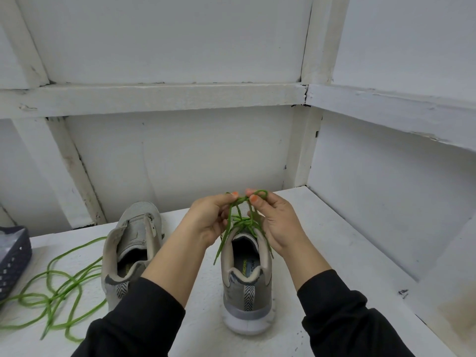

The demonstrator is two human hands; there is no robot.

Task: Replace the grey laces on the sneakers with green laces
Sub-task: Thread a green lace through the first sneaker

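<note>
Left grip [211,220], a bare hand, fingers curled, pinching one strand of the green lace [243,222] between thumb and fingertip, above the tongue of the laced sneaker [247,287]. Right grip [278,222], likewise curled, pinching a loop of the same lace just beside the left; orange-painted nails facing the camera. Both grips raised over the sneaker's throat, close together, fingertips nearly meeting. Lace crossed in a knot at the tongue, two loose ends hanging down either side of the collar. Sneaker grey, white-soled, upright on the white worktop [334,253], heel toward the camera, "FOAM" legible on the insole. Second grey sneaker [131,243] near its left, heel also toward the camera, tongue pulled up, throat open. Second green lace [64,284] lying loose in tangled loops on the worktop left of that sneaker, one strand running toward its side. Dark blue perforated basket [13,261] at the far left edge, cut off by the frame, contents unclear. Black sleeves [144,318] on both forearms. White panelled wall [180,150] with battens behind and to the right.
</note>
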